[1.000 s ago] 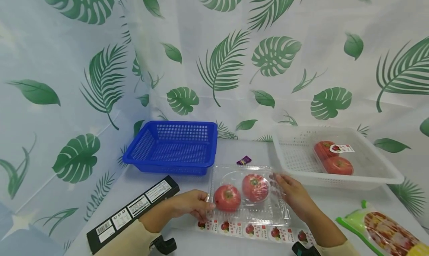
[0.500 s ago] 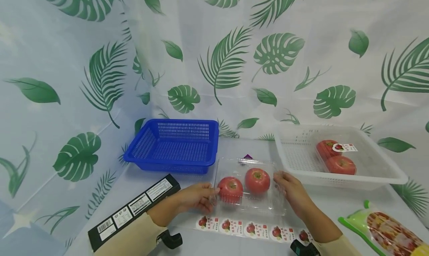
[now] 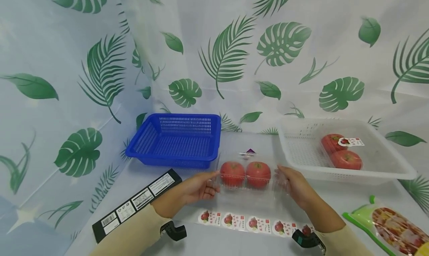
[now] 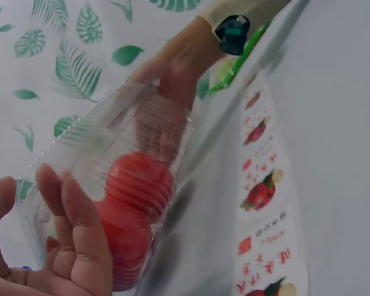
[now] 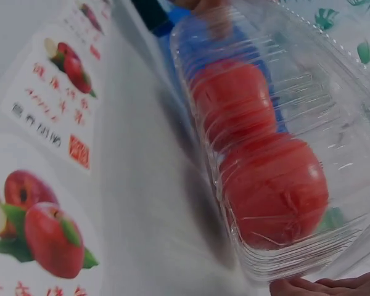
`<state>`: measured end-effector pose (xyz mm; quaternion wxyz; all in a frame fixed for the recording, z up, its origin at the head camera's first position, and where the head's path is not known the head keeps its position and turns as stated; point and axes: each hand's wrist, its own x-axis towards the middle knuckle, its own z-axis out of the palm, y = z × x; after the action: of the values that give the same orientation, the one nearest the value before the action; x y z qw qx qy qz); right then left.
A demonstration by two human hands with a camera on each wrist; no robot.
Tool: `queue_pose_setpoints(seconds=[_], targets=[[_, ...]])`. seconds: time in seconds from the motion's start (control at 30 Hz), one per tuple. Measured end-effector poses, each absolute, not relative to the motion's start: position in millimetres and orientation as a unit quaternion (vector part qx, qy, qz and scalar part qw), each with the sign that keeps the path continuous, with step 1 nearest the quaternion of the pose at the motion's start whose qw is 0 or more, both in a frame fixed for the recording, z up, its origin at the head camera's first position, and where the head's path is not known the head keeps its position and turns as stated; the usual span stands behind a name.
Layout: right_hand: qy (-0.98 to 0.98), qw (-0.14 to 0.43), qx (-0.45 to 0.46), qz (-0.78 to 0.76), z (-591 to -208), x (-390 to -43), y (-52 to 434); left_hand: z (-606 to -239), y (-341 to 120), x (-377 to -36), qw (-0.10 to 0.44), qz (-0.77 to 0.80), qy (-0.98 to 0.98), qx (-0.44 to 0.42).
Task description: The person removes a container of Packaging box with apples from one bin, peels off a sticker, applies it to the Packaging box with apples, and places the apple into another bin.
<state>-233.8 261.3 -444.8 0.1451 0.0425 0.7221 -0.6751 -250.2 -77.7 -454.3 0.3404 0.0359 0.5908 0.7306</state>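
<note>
Holding the clear clamshell box (image 3: 246, 176) level looks like the main care here, so that the two tomatoes (image 3: 245, 173) inside do not roll and the thin plastic is pinched only as hard as it takes to keep the lid down. The left hand (image 3: 196, 189) has its grip closed on the box's left end, thumb on top and fingers curled beneath, and the left wrist view shows those fingers (image 4: 74, 228) against the ribbed wall with a tomato just behind it. The box sits between the two hands, lifted a little off the tabletop (image 3: 207, 245) near its front edge, above the strip of fruit labels (image 3: 249, 223) that lies flat along that edge. The right hand (image 3: 295, 187) grips the box's right end in the same way, its fingertips (image 5: 324, 287) under the rim. Further back stand a blue basket (image 3: 175, 140) towards the left and a white basket (image 3: 342, 150) towards the right.
</note>
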Motion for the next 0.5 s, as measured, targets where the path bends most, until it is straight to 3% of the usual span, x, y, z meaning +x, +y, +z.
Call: queue_pose_setpoints(seconds=[0.2,0.5], targets=[[0.710,0.128,0.046,-0.691,-449,-232,262,-459,-78,-247,0.364,0.706,0.604,0.069],[0.699,0.124,0.028,-0.704,-456,-233,268,-468,-77,-245,0.356,0.675,0.639,0.094]])
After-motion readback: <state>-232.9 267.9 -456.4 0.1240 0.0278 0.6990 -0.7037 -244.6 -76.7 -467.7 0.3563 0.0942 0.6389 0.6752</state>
